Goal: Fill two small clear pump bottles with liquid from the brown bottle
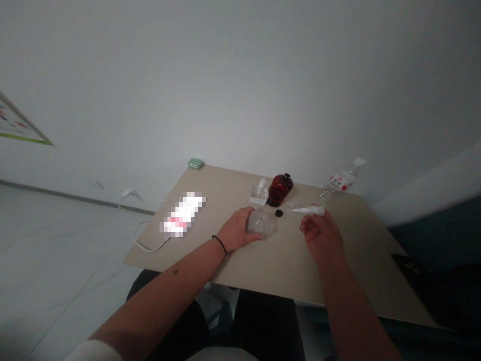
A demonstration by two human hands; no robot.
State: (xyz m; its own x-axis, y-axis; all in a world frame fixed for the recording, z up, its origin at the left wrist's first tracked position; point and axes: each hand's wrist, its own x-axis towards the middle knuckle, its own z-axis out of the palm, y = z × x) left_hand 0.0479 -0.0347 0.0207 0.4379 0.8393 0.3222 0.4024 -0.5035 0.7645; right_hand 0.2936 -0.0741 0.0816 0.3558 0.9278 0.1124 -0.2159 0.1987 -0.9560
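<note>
Centrally on the bench (221,186), fingers of the left hand (236,230) clasp a clear container (265,224), probably light, stiff and slippery, best held round its sides; nearer the bench's right edge, fingers of the right hand (325,238) pinch a slim white piece (308,210), likely light.

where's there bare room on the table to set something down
Bare tabletop lies between the left hand and right hand, toward the near edge, and at the back between the green case and the white-topped container. It is crowded around the brown bottle, with the black cap and the held clear container close by.
</note>
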